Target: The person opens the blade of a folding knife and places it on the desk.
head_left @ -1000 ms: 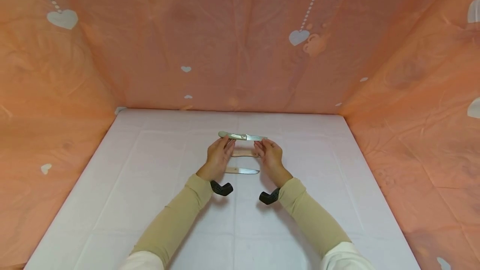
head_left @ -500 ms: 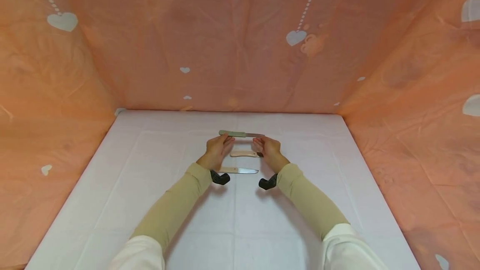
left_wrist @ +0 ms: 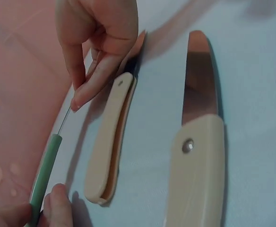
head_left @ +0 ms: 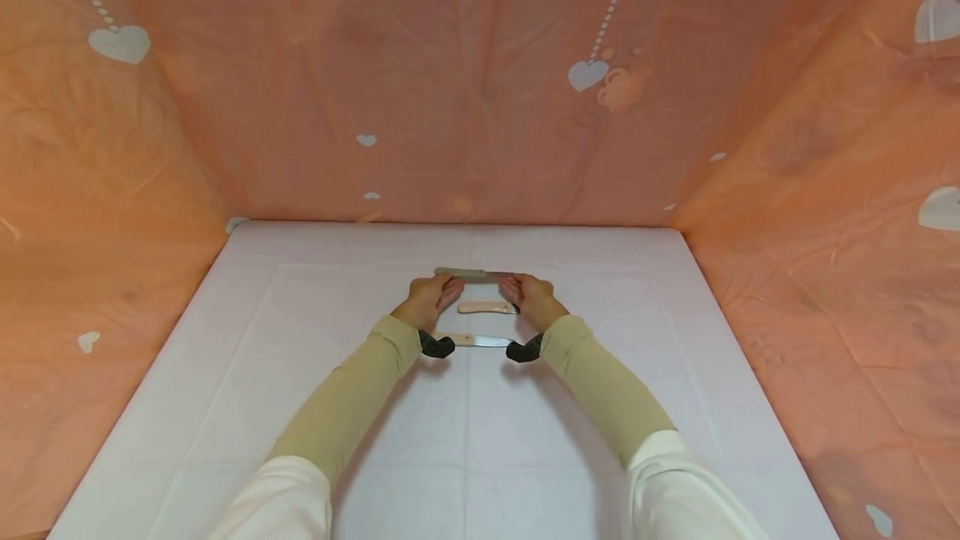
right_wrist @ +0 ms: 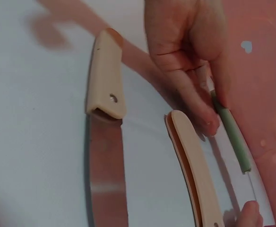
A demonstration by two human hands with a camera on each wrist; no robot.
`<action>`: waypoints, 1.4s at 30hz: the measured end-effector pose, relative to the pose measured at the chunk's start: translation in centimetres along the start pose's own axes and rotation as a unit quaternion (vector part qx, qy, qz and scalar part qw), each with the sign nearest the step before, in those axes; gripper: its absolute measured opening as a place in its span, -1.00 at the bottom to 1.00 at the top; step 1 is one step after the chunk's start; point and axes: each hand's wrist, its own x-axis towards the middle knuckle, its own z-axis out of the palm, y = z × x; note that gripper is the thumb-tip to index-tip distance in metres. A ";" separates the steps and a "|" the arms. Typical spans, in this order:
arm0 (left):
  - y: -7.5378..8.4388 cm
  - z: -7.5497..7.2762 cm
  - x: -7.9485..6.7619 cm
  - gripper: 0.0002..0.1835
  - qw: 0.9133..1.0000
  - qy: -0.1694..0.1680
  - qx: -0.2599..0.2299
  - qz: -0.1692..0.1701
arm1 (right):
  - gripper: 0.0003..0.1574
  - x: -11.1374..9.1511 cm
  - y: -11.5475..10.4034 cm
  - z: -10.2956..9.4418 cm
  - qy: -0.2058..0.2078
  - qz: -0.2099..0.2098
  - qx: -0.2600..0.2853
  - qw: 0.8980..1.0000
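A green-handled folding knife (head_left: 467,273) is held level between both hands above the far part of the table. My left hand (head_left: 427,300) pinches its handle at the left end. My right hand (head_left: 537,300) pinches the blade near its tip; the left wrist view shows those fingers meeting on the thin blade edge. Closer in lies a second folding knife with a cream handle (head_left: 482,307), its dark blade partly hidden by my right hand. Nearest is a third knife, with a cream handle (left_wrist: 197,165) and wide blade (right_wrist: 108,179) opened out.
A white cloth (head_left: 465,440) covers the table. Orange curtain (head_left: 465,107) with pale hearts rises along the table's back and sides. Black wrist devices (head_left: 437,345) sit at both wrists, over the nearest knife's ends in the head view.
The green-handled knife has turned, so its blade shows as a thin dark line instead of a bright flat. Both hands have shifted slightly left; the knives on the table stay put.
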 end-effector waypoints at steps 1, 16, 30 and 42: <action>0.0 -0.1 0.1 -0.65 1.000 -0.001 0.002 -0.003 | -0.58 0.1 0.0 0.0 0.001 0.007 0.000 1.000; -0.2 -0.4 0.5 -0.63 1.000 -0.002 0.004 -0.003 | -0.63 0.7 0.1 -0.3 0.015 0.029 -0.014 0.999; 0.2 -0.8 0.2 -0.62 1.000 -0.013 0.013 -0.017 | -0.60 1.1 0.5 -0.4 0.039 0.020 -0.033 0.999; 0.3 -1.2 0.3 -0.63 0.998 -0.037 0.038 -0.023 | -0.63 1.0 -0.3 -1.0 -0.005 0.027 -0.070 0.997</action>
